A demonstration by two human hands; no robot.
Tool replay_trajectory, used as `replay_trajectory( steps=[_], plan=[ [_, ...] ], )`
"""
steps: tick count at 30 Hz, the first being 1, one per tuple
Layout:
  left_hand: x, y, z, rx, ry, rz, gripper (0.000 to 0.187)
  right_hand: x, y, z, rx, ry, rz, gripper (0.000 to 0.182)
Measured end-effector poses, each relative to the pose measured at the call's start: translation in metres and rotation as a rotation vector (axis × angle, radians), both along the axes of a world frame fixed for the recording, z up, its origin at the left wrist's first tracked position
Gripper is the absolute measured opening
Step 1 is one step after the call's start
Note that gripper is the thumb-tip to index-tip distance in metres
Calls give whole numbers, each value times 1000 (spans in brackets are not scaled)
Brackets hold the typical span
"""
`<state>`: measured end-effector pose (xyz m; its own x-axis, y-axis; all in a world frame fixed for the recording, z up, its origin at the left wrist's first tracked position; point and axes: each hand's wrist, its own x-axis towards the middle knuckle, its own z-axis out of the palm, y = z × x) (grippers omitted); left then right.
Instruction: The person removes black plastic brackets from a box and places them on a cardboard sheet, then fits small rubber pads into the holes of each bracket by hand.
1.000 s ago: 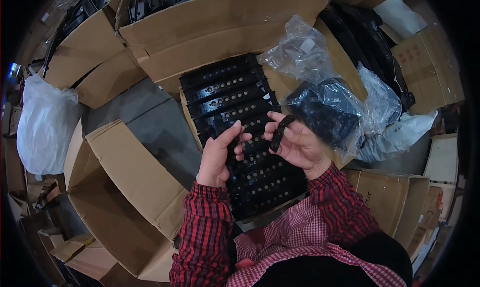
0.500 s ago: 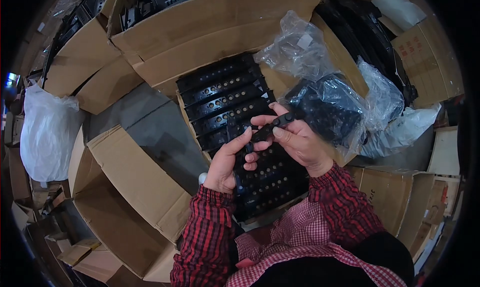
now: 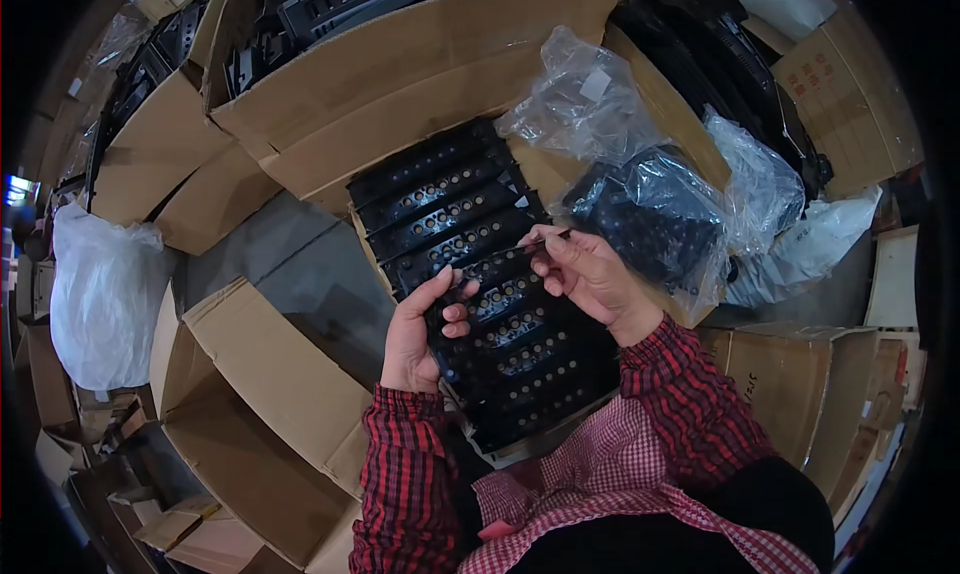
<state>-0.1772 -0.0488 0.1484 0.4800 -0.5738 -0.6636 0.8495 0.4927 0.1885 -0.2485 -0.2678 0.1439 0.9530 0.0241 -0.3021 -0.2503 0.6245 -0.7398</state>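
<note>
Rows of black parts with round pale studs (image 3: 440,219) lie side by side on cardboard in front of me. Over their right part, my right hand (image 3: 588,272) pinches a thin dark strip (image 3: 538,242) between thumb and fingers, its tip pointing left. My left hand (image 3: 425,324) is over the left edge of the rows, thumb and fingers curled but apart, with nothing visible in it. Clear plastic bags (image 3: 660,199) with dark items inside lie right of the rows.
An open cardboard box (image 3: 270,414) stands at the lower left, near a white plastic bag (image 3: 105,294). Behind the rows rises a large carton wall (image 3: 400,64) with black parts beyond it. Another carton (image 3: 775,384) is at the right.
My hands have moved apart, the left one leftward and off the dark piece. The piece stays in my right hand, now seen edge-on. The view has shifted slightly.
</note>
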Motion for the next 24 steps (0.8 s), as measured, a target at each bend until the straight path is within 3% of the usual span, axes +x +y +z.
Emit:
replay_trajectory(
  steps=[7,9,10,12,15,18,19,20,21,22,24],
  plan=[
    [7,1,-2,2,3,-3,14,12,-5,-1,83,23,-65,27],
    [10,1,1,267,-197,-75,16,18,-6,-6,0,128,-98,24],
    [12,1,0,272,-204,-59,16,23,-5,-9,-65,164,-66,20],
    [18,3,-3,663,-501,-55,14,37,-3,-13,-123,134,-55,19],
    [51,6,-3,803,-596,-66,14,70,-4,-30,-231,92,-34,19],
    [106,-2,-26,1034,-783,-106,16,125,0,-53,-671,3,-52,19],
    [125,-3,-45,1136,-857,-147,19,141,0,-61,-664,6,-43,19],
    [138,-7,-58,1141,-853,-148,19,155,1,-68,-976,-95,-112,17],
    [148,-15,-65,1416,-933,-278,26,164,2,-75,-1288,-199,-186,15],
    [154,-21,-72,1689,-1006,-414,34,171,3,-84,-1287,-198,-187,15],
    [159,-28,-89,1649,-997,-441,36,183,5,-98,-1546,-213,-167,11]
  ],
)
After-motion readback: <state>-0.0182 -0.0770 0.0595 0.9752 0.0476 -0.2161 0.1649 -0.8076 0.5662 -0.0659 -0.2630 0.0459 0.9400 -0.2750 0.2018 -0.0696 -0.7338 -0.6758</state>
